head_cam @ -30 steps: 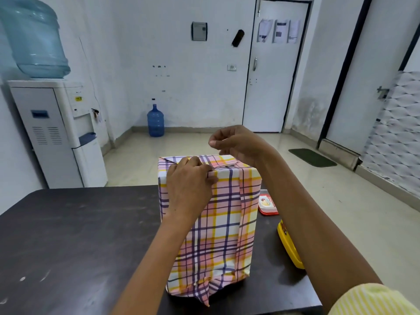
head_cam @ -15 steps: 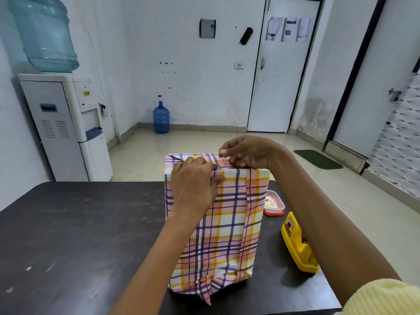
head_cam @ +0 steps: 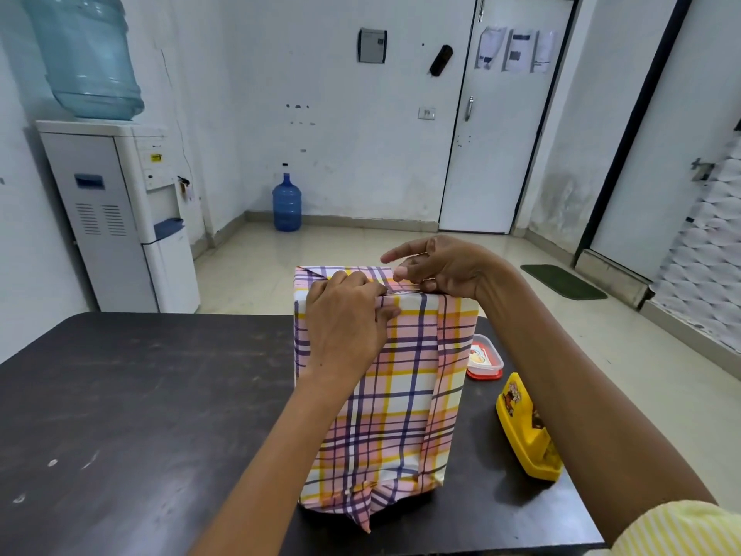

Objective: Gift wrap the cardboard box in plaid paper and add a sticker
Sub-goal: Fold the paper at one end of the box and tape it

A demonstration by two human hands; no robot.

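The box, wrapped in pink, yellow and purple plaid paper (head_cam: 401, 395), stands upright on the dark table (head_cam: 140, 395). A loose paper flap sticks out at its lower front edge. My left hand (head_cam: 345, 319) grips the box's top near edge, with fingers curled over the folded paper and the thumb on the front face. My right hand (head_cam: 445, 270) rests on the top fold beside it. Its thumb presses down and its index finger is stretched out. The box's top surface is mostly hidden by both hands. No sticker is visible.
A yellow tape dispenser (head_cam: 525, 431) and a small red-rimmed container (head_cam: 485, 357) lie right of the box near the table's right edge. A water dispenser (head_cam: 116, 218) stands beyond the table's far left corner, and a blue bottle (head_cam: 287, 202) stands on the floor.
My right hand has come down from above the box onto the top fold, and its pinched fingers have loosened. My left hand has stayed on the top edge.
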